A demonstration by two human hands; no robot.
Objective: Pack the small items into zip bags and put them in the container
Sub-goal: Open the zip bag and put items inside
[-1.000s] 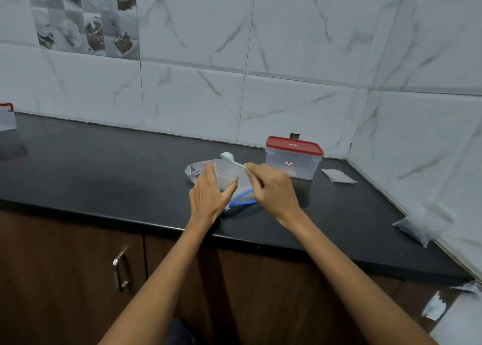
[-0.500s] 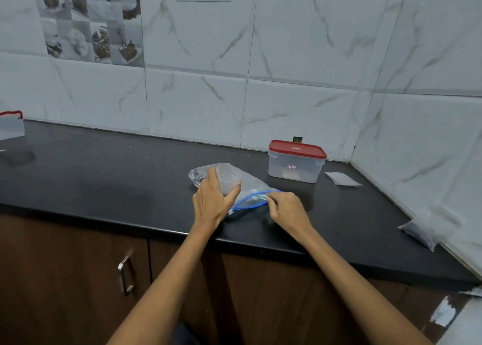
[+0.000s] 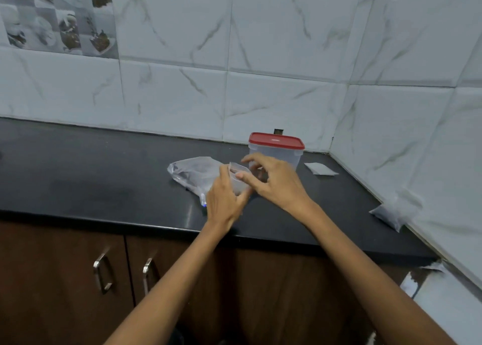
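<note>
Risen right hand [image 3: 279,185] hovers; left hand [image 3: 224,201] grips crinkled zip bag [image 3: 194,174].

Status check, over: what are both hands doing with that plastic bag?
Left hand grips the zip bag. Right hand open, fingers spread at the bag's mouth. Red-lidded container behind, lid on. Nothing in the way.

Home kitchen: black stone counter [image 3: 104,167], white marble-look wall tiles [image 3: 287,44], food-picture decor tiles [image 3: 60,18], brown wood cabinets [image 3: 52,279] with metal handles [image 3: 103,273] below.
</note>
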